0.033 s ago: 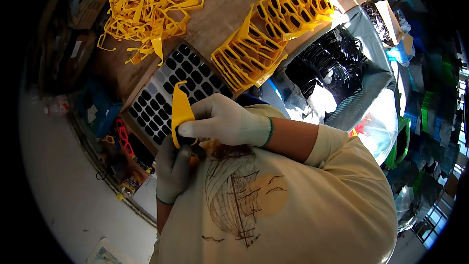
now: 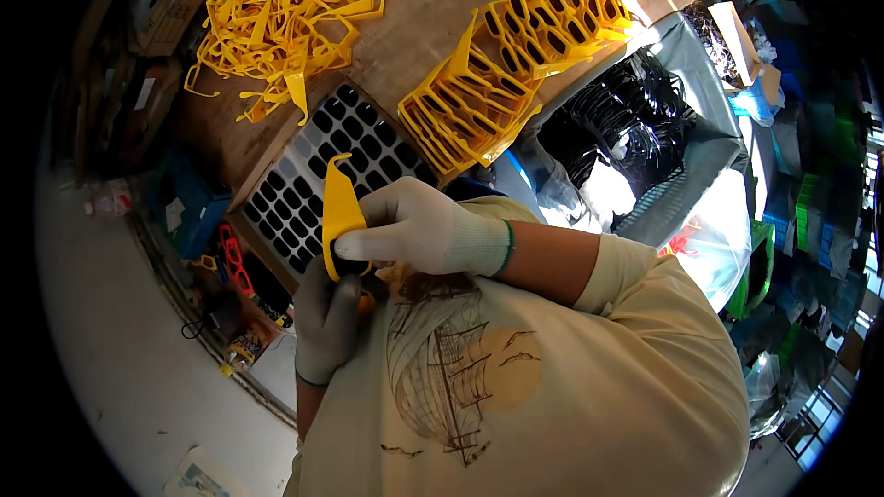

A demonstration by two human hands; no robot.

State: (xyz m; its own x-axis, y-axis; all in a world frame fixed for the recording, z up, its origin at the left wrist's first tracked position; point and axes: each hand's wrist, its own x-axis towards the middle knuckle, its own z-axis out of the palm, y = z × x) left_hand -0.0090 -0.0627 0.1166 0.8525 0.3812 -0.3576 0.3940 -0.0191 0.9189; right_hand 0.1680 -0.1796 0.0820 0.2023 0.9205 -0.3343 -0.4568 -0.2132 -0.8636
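Yellow frame [image 2: 342, 207] in 2 gloved hands [image 2: 410, 225] [image 2: 325, 317]

Dark printed characters run along the side of a brown cardboard box [image 2: 175, 14] at the far left. Nearer on the left, a white label [image 2: 145, 93] shows no legible writing, and the same goes for a white slip [image 2: 174, 213] at a blue bin [image 2: 210, 221]. A small colourful packet [image 2: 247, 348], nearer still, has markings too blurred to read.
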